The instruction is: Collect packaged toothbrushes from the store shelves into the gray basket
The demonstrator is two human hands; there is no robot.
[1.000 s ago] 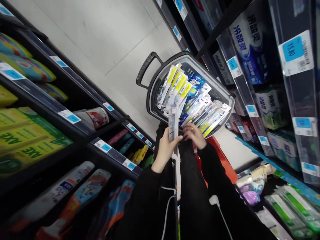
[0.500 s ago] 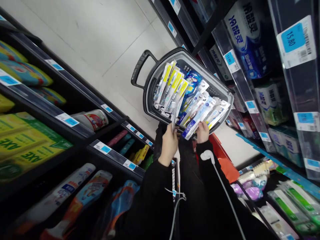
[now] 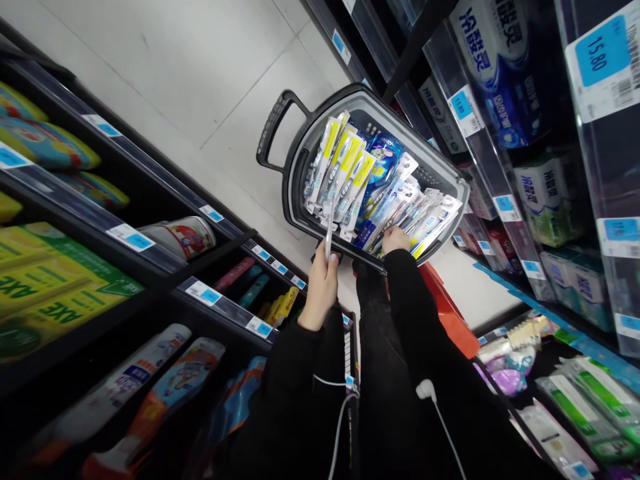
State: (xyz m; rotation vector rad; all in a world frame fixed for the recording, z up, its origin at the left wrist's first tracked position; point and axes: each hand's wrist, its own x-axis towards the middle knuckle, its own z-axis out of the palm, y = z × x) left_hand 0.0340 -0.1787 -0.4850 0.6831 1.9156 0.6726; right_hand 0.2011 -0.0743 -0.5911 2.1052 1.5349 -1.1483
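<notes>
Here's the left hand (image 3: 321,283), thumb and fingers pinched round the lower end of a slim, whitish package (image 3: 329,230) seen nearly edge-on, its far end reaching over the near rim of the dark-and-grey plastic basket (image 3: 285,193). And the right hand (image 3: 395,241)? It's down at the basket's near side, among the glossy white-and-blue packs (image 3: 397,200); the fingertips are buried, so whether that grip is clenched, loose or round a pack, I cannot tell.

Beside the slim package, inside the basket, yellow-topped toothbrush packs (image 3: 345,160) lean in an overlapping fan. Shiny blue packs (image 3: 383,160) lie in the middle, and pale flat packs (image 3: 433,223) crowd the right end.

Now, the risks! These sleeves look slick and they overlap, so a tug by the right hand could well drag neighbours along, even tip one over the near rim. On the left, the pinch sits at one end only; a knock against the yellow-topped fan might swivel the slim package or jolt it loose. Watch the white earbud (image 3: 425,389) too, hanging on its thin white cord by the right sleeve (image 3: 410,287): lean further in, and it could swing and catch on a pack corner.
</notes>
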